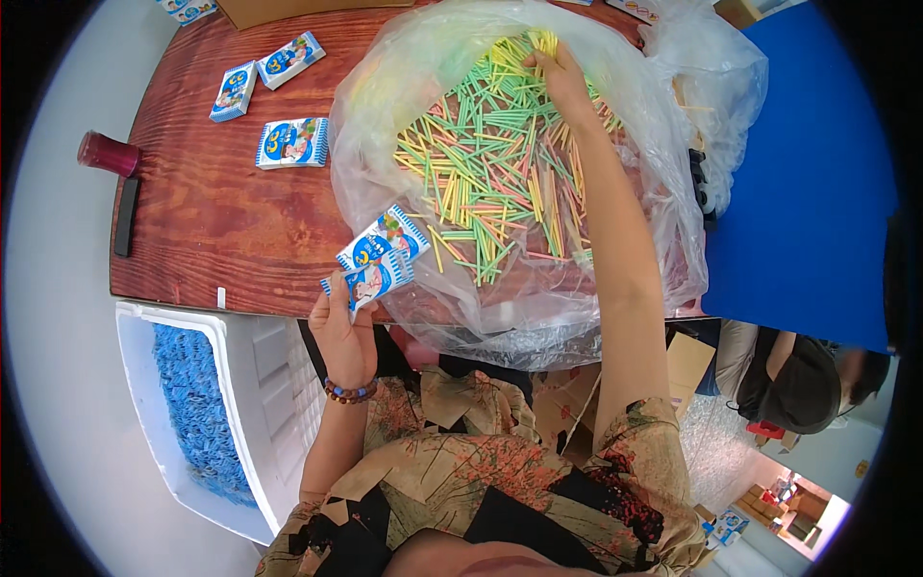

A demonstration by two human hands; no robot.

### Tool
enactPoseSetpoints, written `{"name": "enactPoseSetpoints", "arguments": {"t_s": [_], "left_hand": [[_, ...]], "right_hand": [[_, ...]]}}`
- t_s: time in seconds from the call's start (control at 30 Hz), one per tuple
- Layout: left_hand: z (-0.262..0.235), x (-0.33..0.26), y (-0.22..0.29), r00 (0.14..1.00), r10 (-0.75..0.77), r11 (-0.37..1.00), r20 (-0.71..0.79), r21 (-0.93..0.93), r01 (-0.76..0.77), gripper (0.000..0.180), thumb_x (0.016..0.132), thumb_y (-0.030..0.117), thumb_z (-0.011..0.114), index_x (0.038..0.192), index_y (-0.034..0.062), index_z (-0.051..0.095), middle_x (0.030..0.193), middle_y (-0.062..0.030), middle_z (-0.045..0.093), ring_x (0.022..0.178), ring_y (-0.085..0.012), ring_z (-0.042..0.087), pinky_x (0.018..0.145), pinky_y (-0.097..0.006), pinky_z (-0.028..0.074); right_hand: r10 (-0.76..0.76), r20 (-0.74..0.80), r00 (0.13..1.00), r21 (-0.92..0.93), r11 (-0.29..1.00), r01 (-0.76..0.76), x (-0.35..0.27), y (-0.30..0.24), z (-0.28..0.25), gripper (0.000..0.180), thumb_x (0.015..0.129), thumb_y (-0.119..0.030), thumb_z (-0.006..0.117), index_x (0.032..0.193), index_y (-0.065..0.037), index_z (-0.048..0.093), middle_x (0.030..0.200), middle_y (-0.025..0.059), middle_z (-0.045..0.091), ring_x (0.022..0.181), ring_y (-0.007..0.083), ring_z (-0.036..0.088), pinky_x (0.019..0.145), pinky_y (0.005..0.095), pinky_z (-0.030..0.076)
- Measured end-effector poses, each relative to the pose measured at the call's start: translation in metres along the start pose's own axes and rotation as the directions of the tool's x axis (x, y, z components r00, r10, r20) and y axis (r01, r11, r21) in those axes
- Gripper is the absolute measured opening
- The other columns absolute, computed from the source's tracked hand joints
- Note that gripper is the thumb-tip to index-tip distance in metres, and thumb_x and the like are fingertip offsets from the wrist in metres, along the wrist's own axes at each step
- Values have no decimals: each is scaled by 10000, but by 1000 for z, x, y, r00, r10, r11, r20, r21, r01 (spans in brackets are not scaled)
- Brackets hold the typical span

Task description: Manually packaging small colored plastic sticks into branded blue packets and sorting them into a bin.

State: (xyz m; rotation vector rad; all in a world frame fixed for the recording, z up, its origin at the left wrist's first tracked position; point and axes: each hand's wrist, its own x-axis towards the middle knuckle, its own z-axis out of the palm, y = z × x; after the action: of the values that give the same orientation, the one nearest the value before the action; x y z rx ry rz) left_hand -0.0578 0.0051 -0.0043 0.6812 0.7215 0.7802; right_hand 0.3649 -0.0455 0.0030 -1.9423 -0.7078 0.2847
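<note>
My left hand [341, 332] holds a pair of small blue-and-white packets [380, 258] at the near edge of the wooden table [221, 221]. A bead bracelet circles that wrist. My right hand [562, 82] reaches far into a large clear plastic bag [385, 115] and pinches at a heap of thin green, yellow and pink sticks [481, 163]. The fingers are closed among the sticks at the heap's far side.
Three more blue-and-white packets [293, 142] lie on the table at left. A dark red cup [108, 154] and a black bar stand at the left edge. A white foam box [207, 413] with blue items sits below. A blue board [803, 192] is at right, another person beneath it.
</note>
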Motion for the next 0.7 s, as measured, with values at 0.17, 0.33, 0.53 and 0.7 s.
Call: {"name": "enactPoseSetpoints", "arguments": {"t_s": [0.17,0.33,0.53,0.7], "left_hand": [[14,0,1,998,-45,995,54,-85,49,193,960,185,538,988,20,634,963,-54,669,815,-110,618,690,-261,501],[22,-3,6,996,-66,991,61,-111,72,212,968,189,523,977,6,627,984,-62,667,871,-131,628,759,-282,508],[23,-8,-6,981,-90,987,173,-114,111,204,969,182,518,981,7,623,984,-59,665,865,-139,630,764,-299,515],[40,2,-18,987,-100,986,127,-119,115,203,966,197,527,987,16,618,926,-44,662,746,-122,608,738,-314,516]], "right_hand": [[21,94,995,706,703,-82,-37,-3,13,266,983,-249,451,1091,-25,547,907,39,603,908,151,549,854,296,420],[9,60,998,280,960,-25,-104,-27,48,233,980,-242,469,1045,-32,547,906,29,595,924,183,559,918,389,414],[-314,36,949,-333,891,308,-125,0,51,254,965,-261,477,1031,-27,552,954,104,583,958,257,539,971,417,369],[-63,32,997,625,780,30,-141,-62,36,285,1005,-242,391,1032,-9,553,1074,174,625,1120,269,541,1042,383,319]]}}
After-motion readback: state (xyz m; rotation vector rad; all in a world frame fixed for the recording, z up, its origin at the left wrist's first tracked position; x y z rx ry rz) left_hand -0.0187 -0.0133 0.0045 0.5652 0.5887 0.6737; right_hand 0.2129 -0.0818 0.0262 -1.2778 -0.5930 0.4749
